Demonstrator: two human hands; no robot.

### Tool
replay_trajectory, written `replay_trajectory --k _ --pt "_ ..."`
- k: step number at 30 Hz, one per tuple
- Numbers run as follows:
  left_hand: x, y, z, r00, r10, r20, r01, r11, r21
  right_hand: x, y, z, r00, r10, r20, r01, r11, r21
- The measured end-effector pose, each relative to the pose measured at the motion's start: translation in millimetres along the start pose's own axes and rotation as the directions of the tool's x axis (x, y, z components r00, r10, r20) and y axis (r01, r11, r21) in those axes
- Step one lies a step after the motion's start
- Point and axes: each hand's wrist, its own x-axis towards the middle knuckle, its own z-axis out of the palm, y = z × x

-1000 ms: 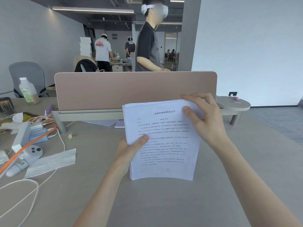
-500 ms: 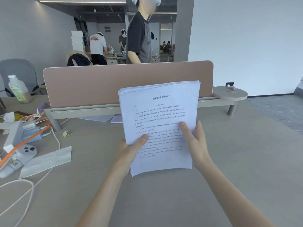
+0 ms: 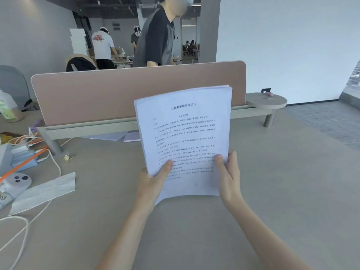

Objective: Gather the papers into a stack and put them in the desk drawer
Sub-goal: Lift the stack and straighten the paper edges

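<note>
Head view: grey desk (image 3: 272, 182), pink divider panel (image 3: 116, 94) along its far edge, a round shelf (image 3: 266, 101) at the panel's right end. Left side cluttered: white cables (image 3: 25, 227), an orange cable (image 3: 23, 162), a white controller (image 3: 14, 183), a flat white wrapper (image 3: 42, 191), a small binder clip (image 3: 68, 157), a bottle (image 3: 6, 110) at the frame edge. Two loose sheets (image 3: 116, 136) lie under the panel's rail, behind the held stack. People stand beyond the panel. Stack of papers (image 3: 185, 141) is upright above the desk centre, printed side to the camera, bottom edge slightly curled. Left hand (image 3: 153, 184) closed on the lower left edge, thumb on the front page. Right hand (image 3: 229, 176) closed on the lower right edge, thumb on front. Both forearms reach up from the bottom of frame, converging on the stack.
</note>
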Motion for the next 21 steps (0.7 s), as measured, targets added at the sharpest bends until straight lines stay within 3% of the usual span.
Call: replay_trajectory --k 8,13,17,21 --pt "6 -8 -3 0.996 -0.088 -0.011 0.088 0.995 0.046 4 8 -5 0.994 0.051 0.095 -0.044 0.996 -0.074" --pt "7 1 6 0.971 -0.241 0.009 0.241 0.971 -0.002 15 -8 -32 0.990 0.070 0.119 -0.041 0.971 -0.234" --pt "-5 13 28 0.957 -0.285 0.047 0.283 0.958 0.046 16 -24 -61 0.979 0.182 0.087 -0.142 0.928 -0.344" --pt "-30 28 64 0.956 -0.277 0.100 0.272 0.960 0.065 4 -36 -97 0.970 0.242 0.015 -0.227 0.929 -0.293"
